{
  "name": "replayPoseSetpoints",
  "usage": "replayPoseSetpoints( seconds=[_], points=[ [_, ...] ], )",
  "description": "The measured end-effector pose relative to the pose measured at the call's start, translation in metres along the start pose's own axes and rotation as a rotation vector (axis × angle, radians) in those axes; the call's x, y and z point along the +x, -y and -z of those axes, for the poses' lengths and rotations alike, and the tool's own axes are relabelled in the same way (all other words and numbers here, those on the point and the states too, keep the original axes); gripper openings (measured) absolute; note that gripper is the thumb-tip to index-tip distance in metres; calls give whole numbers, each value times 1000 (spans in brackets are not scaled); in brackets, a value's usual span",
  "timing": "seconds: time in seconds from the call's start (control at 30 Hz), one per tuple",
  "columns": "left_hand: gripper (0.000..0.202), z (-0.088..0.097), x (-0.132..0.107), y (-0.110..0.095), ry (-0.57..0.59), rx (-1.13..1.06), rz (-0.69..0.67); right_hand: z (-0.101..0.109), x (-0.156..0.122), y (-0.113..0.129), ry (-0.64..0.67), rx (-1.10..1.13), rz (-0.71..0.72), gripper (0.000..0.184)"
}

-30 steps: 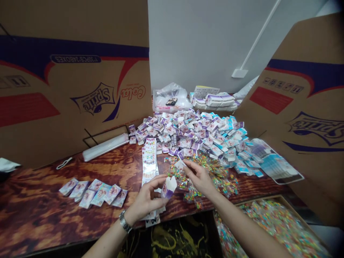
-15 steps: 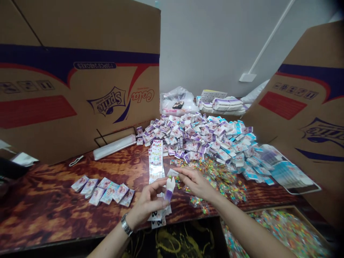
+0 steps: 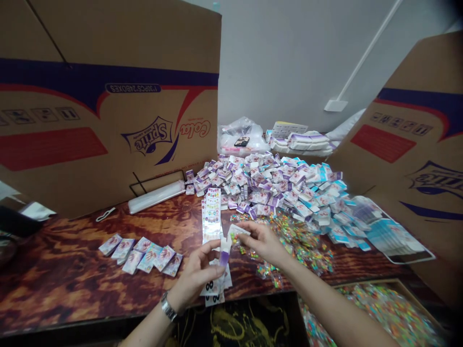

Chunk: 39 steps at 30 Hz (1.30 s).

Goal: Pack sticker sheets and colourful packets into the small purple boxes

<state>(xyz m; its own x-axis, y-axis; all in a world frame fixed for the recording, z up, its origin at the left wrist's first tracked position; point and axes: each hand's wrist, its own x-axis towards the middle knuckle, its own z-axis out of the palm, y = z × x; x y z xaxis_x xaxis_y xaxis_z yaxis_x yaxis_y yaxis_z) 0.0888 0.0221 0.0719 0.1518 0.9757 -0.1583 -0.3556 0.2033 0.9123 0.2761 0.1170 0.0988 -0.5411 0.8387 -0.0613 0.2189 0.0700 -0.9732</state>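
Note:
My left hand (image 3: 197, 272), with a metal watch on its wrist, grips a small white and purple carton (image 3: 224, 255) whose top flaps stand up. Just right of the carton's open top, my right hand (image 3: 264, 243) pinches a small clear packet of coloured candies (image 3: 236, 234), with what looks like a white paper strip along it. Below and behind the left hand lie strips of stickers (image 3: 212, 212), partly covered by that hand. Loose candy packets (image 3: 300, 246) spread out beyond the right hand.
A heap of small cartons (image 3: 267, 185) fills the table's back. Several closed cartons (image 3: 146, 255) lie at left. Large cardboard boxes (image 3: 108, 111) flank both sides. A tray of candy packets (image 3: 383, 308) sits at lower right. A clear plastic roll (image 3: 157, 196) lies by the left box.
The candy packet in my right hand now shows more plainly beside the carton. My left hand has moved slightly left with the carton, which has turned a little. The view has shifted slightly.

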Motion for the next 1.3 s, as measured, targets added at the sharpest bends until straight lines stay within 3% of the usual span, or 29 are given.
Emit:
replayPoseSetpoints(
  seconds=[0.1, 0.2, 0.33, 0.43, 0.5, 0.63, 0.87, 1.1, 1.3],
  points=[
    [49, 6, 1, 0, -132, 468, -188, 4, -1, 8, -85, 8, -7, 33],
    [47, 8, 2, 2, -220, 923, -436, 3, -6, 19, -167, -163, 85, 31],
    [52, 2, 1, 9, -291, 1191, -607, -7, -12, 25, -254, -420, 301, 23],
    [53, -3, 0, 12, -322, 1267, -648, -15, -15, 22, -245, -520, 447, 20],
    [54, -5, 0, 12, -340, 1285, -662, -17, -15, 20, -219, -552, 471, 19],
    [57, -2, -2, 11, -361, 1341, -690, -15, -13, 20, -110, -562, 414, 16],
    [66, 3, -5, 11, -273, 1506, -743, -5, -4, 27, 11, -583, 281, 8],
    [66, 1, -5, 11, -274, 1504, -719, 1, 2, 24, 86, -627, 267, 9],
    [63, -2, -6, 12, -230, 1664, -667, -4, 0, 32, 119, -693, 377, 10]
  ],
)
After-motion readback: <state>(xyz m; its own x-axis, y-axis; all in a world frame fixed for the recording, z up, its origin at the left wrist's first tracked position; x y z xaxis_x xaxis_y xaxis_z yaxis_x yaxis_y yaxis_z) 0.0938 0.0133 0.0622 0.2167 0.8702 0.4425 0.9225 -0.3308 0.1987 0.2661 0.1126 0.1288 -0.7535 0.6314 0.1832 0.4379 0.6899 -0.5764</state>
